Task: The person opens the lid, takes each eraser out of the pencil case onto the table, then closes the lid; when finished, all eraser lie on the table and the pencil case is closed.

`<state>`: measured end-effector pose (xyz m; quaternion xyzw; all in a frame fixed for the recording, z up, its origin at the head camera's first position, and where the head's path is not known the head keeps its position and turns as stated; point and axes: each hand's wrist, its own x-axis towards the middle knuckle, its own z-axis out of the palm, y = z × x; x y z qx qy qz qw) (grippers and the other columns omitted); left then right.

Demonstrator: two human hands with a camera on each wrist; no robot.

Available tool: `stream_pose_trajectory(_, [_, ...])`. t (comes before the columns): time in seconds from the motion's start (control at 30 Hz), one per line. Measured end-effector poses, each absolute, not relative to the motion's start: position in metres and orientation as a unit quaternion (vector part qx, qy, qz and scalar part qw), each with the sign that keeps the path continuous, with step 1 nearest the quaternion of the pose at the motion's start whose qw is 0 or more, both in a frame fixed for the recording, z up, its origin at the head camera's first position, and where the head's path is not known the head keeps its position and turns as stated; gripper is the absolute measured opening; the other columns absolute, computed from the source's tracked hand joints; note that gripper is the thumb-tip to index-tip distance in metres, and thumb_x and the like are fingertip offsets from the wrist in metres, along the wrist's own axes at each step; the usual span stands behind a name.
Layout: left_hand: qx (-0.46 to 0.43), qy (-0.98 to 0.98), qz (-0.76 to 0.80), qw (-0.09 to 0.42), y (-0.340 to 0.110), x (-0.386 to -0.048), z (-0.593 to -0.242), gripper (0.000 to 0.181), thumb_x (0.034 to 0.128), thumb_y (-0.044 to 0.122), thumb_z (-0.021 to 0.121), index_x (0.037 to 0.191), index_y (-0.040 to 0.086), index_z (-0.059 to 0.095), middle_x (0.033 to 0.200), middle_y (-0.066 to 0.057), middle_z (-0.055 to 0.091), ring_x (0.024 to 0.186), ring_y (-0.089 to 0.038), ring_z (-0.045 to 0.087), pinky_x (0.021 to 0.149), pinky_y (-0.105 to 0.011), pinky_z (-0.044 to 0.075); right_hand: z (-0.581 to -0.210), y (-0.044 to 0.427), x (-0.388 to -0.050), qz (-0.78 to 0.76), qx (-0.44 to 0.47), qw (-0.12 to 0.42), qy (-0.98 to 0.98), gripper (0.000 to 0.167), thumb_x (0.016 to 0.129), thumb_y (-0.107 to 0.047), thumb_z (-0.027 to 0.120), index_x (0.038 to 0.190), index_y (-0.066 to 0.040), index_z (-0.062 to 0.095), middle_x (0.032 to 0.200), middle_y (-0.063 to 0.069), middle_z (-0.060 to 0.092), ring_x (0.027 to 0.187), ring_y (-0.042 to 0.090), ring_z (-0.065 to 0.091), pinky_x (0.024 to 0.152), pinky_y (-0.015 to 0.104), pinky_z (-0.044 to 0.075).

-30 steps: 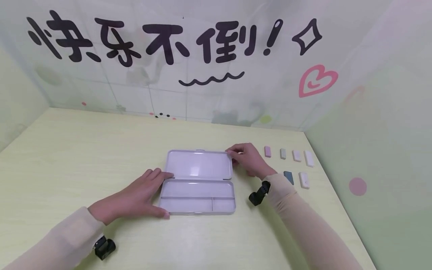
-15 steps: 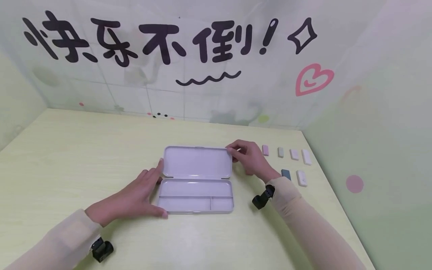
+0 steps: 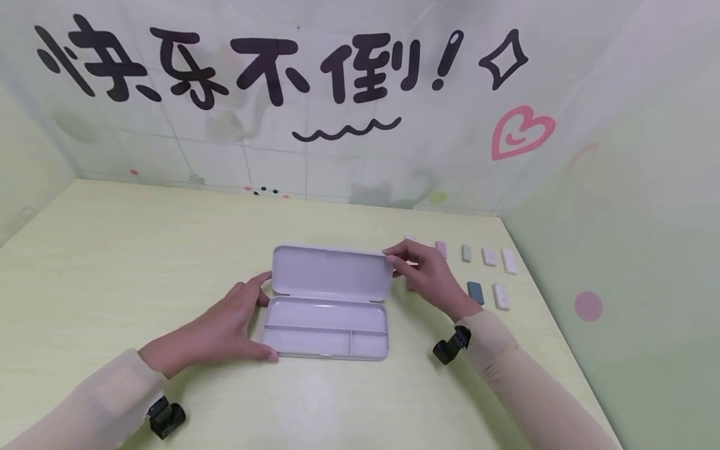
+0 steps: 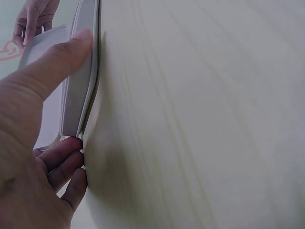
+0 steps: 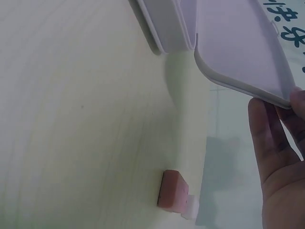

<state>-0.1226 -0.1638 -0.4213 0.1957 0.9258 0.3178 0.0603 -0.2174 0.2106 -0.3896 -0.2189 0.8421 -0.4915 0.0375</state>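
Observation:
A pale lilac pencil case lies unfolded on the table, its divided base (image 3: pixel 306 342) nearer me and its lid (image 3: pixel 332 273) behind, partly raised. The base's compartments hold nothing. My left hand (image 3: pixel 216 328) holds the base's left end, thumb at the front corner and fingers round the side toward the hinge. In the left wrist view the thumb presses the front wall (image 4: pixel 78 100). My right hand (image 3: pixel 430 275) pinches the lid's far right corner between thumb and fingers. The right wrist view shows that lid (image 5: pixel 240 47) tilted up off the table.
Several small erasers lie to the right: pink (image 3: pixel 441 249), grey (image 3: pixel 466 252), pale pink (image 3: pixel 489 257), white (image 3: pixel 509 261), dark blue (image 3: pixel 475 292) and another white one (image 3: pixel 500 296). A pale piece (image 3: pixel 409 239) is partly hidden behind my right hand. Walls border the table.
The lid's far edge has risen and tilted toward me in my right hand's pinch. My left fingers have slipped from the hinge to the case's left side; the thumb stays at the front corner.

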Motion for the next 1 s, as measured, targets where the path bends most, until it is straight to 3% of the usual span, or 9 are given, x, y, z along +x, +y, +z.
stream_pose_trajectory(0.2, [0.193,0.92,0.334,0.066,-0.164,-0.123,-0.421,0.133,0.0615,0.049,0.099,0.158,-0.001,0.024,0.119,-0.005,0.06,0.114,-0.021,0.051,0.103,-0.052,0.047,-0.38,0.217,-0.206,-0.49,-0.229,0.075,0.838,0.019,0.103,-0.015,0.066,0.12,-0.007,0.073,0.114,0.014,0.075,0.091,0.012,0.075,0.071,0.038,0.06])
stream_pose_trajectory(0.4, [0.196,0.918,0.337,0.075,-0.164,-0.124,-0.42,0.122,0.0626,0.049,0.099,0.151,0.001,0.03,0.118,-0.006,0.058,0.112,-0.022,0.05,0.102,-0.052,0.047,-0.371,0.226,-0.193,-0.486,-0.297,0.154,0.808,0.028,0.105,-0.014,0.062,0.131,-0.008,0.07,0.128,0.013,0.073,0.113,0.009,0.072,0.099,0.034,0.059])
stream_pose_trajectory(0.6, [0.22,0.917,0.325,0.074,-0.166,-0.123,-0.417,0.109,0.0653,0.053,0.096,0.146,0.008,0.037,0.126,-0.008,0.058,0.116,-0.025,0.05,0.1,-0.051,0.049,-0.368,0.231,-0.176,-0.418,-0.346,0.209,0.813,0.035,0.105,-0.018,0.064,0.139,-0.017,0.069,0.137,0.005,0.071,0.117,0.005,0.065,0.098,0.022,0.052])
stream_pose_trajectory(0.8, [0.241,0.916,0.306,0.091,-0.166,-0.122,-0.409,0.11,0.0729,0.066,0.087,0.156,0.01,0.041,0.137,-0.006,0.053,0.126,-0.028,0.048,0.102,-0.052,0.049,-0.373,0.232,-0.163,-0.351,-0.369,0.23,0.829,0.04,0.099,-0.031,0.073,0.138,-0.032,0.068,0.156,-0.003,0.056,0.148,0.018,0.051,0.115,0.023,0.042])
stream_pose_trajectory(1.0, [0.247,0.91,0.307,0.126,-0.162,-0.124,-0.401,0.11,0.0807,0.071,0.077,0.16,0.006,0.038,0.156,-0.012,0.047,0.139,-0.034,0.049,0.111,-0.059,0.045,-0.379,0.227,-0.154,-0.32,-0.362,0.236,0.843,0.048,0.094,-0.03,0.078,0.139,-0.038,0.064,0.166,-0.001,0.043,0.158,0.026,0.036,0.125,0.031,0.033])
